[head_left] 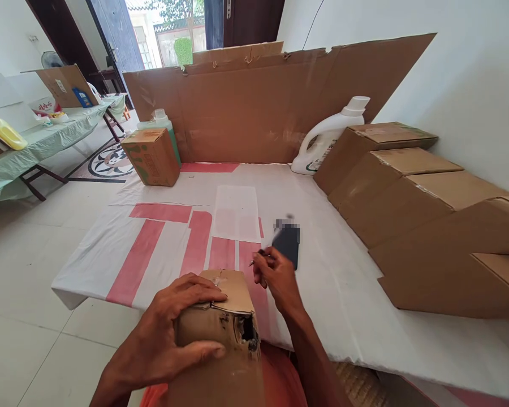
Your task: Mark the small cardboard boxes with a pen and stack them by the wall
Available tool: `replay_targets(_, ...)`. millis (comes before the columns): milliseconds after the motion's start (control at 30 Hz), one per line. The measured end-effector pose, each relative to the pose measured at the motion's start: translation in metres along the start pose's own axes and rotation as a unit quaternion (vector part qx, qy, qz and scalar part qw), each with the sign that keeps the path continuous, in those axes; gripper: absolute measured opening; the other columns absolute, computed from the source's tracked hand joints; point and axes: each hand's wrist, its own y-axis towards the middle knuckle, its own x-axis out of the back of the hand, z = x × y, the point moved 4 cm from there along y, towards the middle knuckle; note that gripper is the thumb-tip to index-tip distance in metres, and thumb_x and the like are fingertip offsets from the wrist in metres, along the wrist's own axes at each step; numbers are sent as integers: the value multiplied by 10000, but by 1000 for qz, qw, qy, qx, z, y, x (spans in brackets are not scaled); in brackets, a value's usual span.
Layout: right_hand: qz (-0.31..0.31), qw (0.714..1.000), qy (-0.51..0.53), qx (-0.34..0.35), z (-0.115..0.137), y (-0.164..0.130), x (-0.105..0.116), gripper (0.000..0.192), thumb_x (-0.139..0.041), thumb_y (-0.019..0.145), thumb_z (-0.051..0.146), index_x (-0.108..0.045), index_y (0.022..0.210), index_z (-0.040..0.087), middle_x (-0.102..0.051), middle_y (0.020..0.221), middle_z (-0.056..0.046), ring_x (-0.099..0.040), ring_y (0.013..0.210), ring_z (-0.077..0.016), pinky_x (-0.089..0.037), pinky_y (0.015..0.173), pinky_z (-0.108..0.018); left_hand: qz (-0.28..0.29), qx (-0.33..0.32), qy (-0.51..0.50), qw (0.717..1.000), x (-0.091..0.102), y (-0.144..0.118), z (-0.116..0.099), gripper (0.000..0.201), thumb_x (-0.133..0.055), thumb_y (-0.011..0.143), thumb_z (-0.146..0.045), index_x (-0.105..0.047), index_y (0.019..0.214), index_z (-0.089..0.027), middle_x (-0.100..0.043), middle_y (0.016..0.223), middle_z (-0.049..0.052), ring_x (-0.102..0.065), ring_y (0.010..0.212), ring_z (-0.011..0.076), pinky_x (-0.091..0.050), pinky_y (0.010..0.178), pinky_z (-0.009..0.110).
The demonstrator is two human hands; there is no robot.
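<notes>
My left hand (182, 328) grips a cardboard box (233, 299) close to my body, fingers on its top flap and thumb along the near side. A ragged dark hole shows at that box's right corner. To the right of it, raised over the table, my right hand (277, 277) is closed on a thin dark pen (258, 257), its tip pointing left. Just beyond that hand lies a flat dark object (287, 249), phone-like, its upper end pixelated. Farther off, a sheet of white paper (237, 212) lies flat on the red-and-white table cover (326, 277).
A small carton (152, 157) stands at the back left before a green bottle (172, 135). A white jug (337, 130) stands back right, beside a row of cardboard boxes (390, 198). A tall cardboard panel (241, 113) closes off the far edge. Another table (38, 147) is at far left.
</notes>
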Motion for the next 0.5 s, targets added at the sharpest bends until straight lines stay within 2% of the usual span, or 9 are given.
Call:
replay_targets(100, -66, 988, 134, 43, 38, -49, 25, 234, -583, 968, 467, -579, 996, 235, -691, 767, -28, -653, 591, -171, -494, 490, -270, -27, -5, -31, 999, -2, 1, 3, 461, -866, 818, -384, -737, 1256, -324, -721, 1229, 64, -687, 1153, 258, -566, 1016, 365)
replay_targets(200, -54, 975, 187, 108, 78, -99, 34, 128, -649, 991, 388, -672, 993, 263, -679, 798, -43, -649, 609, -180, -503, 476, -279, -26, -3, -37, 999, -6, 1, 1, 471, -862, 827, -375, -730, 1276, -330, -713, 1244, 62, -672, 1173, 253, -554, 1033, 365)
replay_targets(267, -35, 977, 129, 167, 97, -121, 32, 105, -672, 993, 384, -723, 988, 293, -667, 830, -56, -659, 681, -207, -550, 539, -322, -24, -3, -41, 999, -7, 0, -1, 471, -852, 840, -369, -723, 1292, -334, -704, 1252, 63, -662, 1192, 252, -546, 1046, 367)
replay_targets(333, -31, 975, 57, 213, 107, -131, 26, 77, -676, 997, 359, -743, 1005, 324, -664, 868, -63, -664, 786, -236, -586, 663, -380, -24, -4, -47, 999, -8, 0, -2, 467, -848, 846, -375, -723, 1293, -325, -697, 1256, 71, -656, 1204, 259, -542, 1055, 375)
replay_targets(400, -25, 972, 7, 233, 110, -131, 19, 83, -661, 1004, 309, -738, 1023, 334, -658, 880, -57, -653, 828, -240, -578, 729, -395, -23, -5, -52, 998, -8, 0, -2, 460, -843, 850, -394, -726, 1288, -315, -690, 1259, 82, -651, 1214, 271, -540, 1061, 391)
replay_targets(500, -13, 964, -28, 263, 111, -126, 14, 139, -636, 997, 208, -719, 1051, 305, -646, 890, -44, -643, 813, -216, -558, 715, -356, -13, 3, -57, 998, -9, 0, -2, 466, -836, 858, -406, -714, 1299, -321, -675, 1279, 85, -635, 1235, 281, -531, 1070, 410)
